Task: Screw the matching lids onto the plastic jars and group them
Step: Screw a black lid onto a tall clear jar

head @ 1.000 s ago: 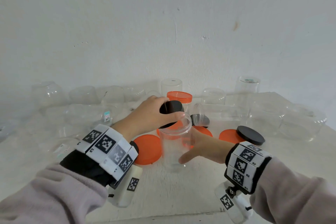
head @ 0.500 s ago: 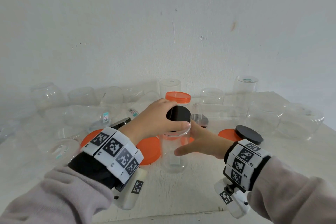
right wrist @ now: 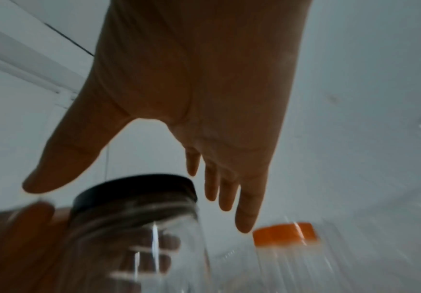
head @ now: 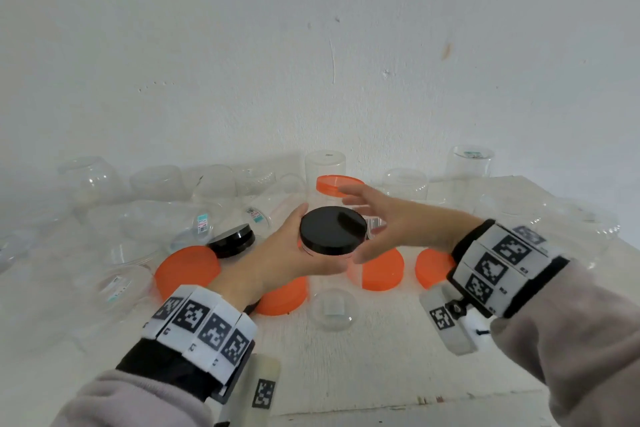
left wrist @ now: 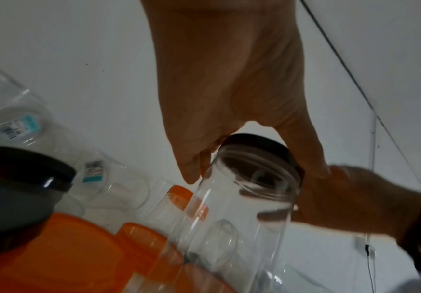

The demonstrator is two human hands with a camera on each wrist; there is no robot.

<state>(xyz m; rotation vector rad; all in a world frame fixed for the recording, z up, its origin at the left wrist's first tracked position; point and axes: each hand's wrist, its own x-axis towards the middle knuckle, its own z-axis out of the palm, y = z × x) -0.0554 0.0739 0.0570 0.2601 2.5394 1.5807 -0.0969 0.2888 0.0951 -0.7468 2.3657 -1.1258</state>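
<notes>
A clear plastic jar (head: 333,305) wears a black lid (head: 332,229) on its mouth. My left hand (head: 311,243) grips the jar at the neck, just under the lid, thumb behind and fingers in front. In the left wrist view the jar (left wrist: 242,208) hangs below the lid (left wrist: 262,142), tilted. My right hand (head: 377,222) hovers open beside the lid's right edge, fingers spread and straight. From the right wrist the lid (right wrist: 134,188) sits under the thumb and fingers, which do not close on it.
Loose orange lids (head: 187,270) (head: 381,270) (head: 433,267) lie on the white table (head: 381,374) around the jar. A spare black lid (head: 233,239) sits left. An orange-capped jar (head: 339,184) stands behind. Several clear jars (head: 162,218) crowd the left, back and right by the wall.
The black lid went from above the jar's mouth onto it. My left hand shifted from the lid to the jar's neck. My right hand let go of the jar body and rose open beside the lid.
</notes>
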